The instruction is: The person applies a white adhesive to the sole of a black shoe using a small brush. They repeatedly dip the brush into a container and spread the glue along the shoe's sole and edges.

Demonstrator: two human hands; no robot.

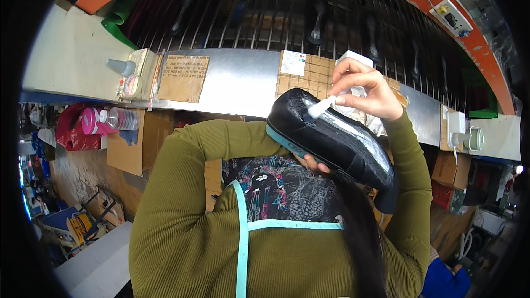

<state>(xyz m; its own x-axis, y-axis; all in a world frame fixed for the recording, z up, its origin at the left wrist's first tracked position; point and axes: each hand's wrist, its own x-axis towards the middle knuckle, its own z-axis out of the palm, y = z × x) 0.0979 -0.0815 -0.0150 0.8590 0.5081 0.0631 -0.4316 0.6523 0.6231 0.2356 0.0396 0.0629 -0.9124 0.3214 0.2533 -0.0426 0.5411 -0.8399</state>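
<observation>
A black shoe (331, 138) with a teal band along one side lies tilted in front of my chest, its underside turned up. A wet-looking whitish streak runs down the middle of that underside. My left hand (313, 163) grips the shoe from below; only a few fingertips show under its edge, and the rest is hidden. In my right hand (364, 89), pinched between thumb and fingers, is a small white brush (321, 107), its tip touching the underside near the upper-left end. Just behind that hand stands a white container (354, 57), partly covered by it.
A metal ledge (237, 80) carries cardboard pieces (182, 79) before a rack of metal bars (265, 16) with dark shoes. To the left are a grey cone-shaped piece (121, 67), a clear plastic bottle (122, 118) and a cardboard box (132, 146). A blue-clad person (446, 280) is lower right.
</observation>
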